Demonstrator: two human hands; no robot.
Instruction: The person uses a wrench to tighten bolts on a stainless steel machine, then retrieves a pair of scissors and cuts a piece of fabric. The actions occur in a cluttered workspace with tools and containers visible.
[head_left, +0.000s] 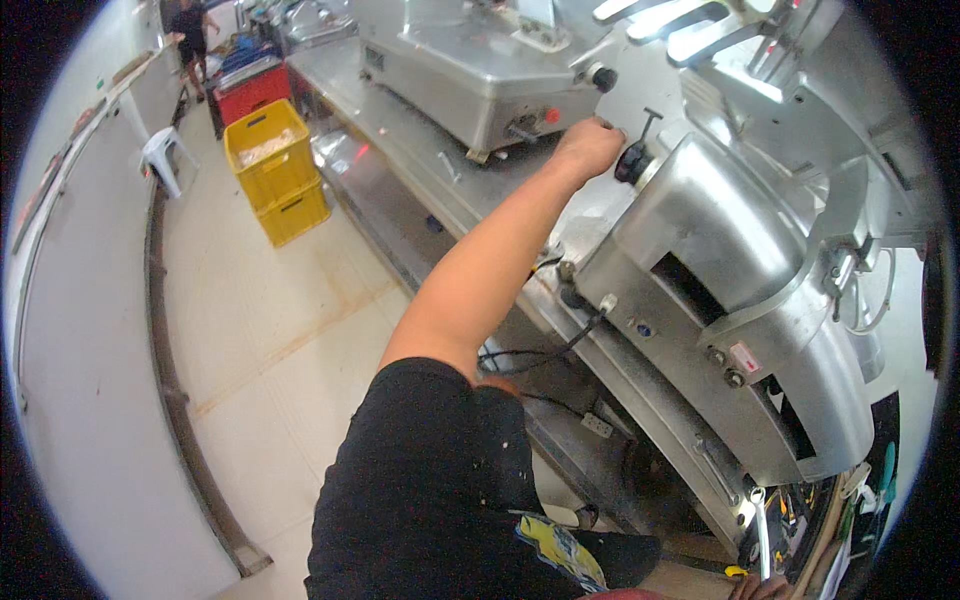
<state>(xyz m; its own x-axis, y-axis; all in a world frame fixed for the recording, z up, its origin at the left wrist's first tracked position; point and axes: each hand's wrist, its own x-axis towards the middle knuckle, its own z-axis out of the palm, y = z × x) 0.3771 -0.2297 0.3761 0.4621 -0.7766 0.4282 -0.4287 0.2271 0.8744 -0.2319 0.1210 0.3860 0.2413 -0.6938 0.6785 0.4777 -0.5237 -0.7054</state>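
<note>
My left arm reaches out over a steel bench. My left hand (597,147) is closed, its fingertips turned away from view, so what it grips, if anything, is hidden. It is right beside a black knob (632,163) and a thin T-shaped handle (651,122) on a stainless steel slicer (715,215). Low on the right, only part of my right hand (765,588) shows at the lower edge, closed around the lower end of a shiny wrench (763,530). A second wrench (715,468) lies along the bench edge beside the slicer.
Another steel machine (480,75) stands farther along the bench. Black cables (550,352) hang toward a socket strip (597,425) below. Stacked yellow crates (285,215), a red crate (252,92) and a white stool (168,155) stand on the floor. A person (190,35) is far back.
</note>
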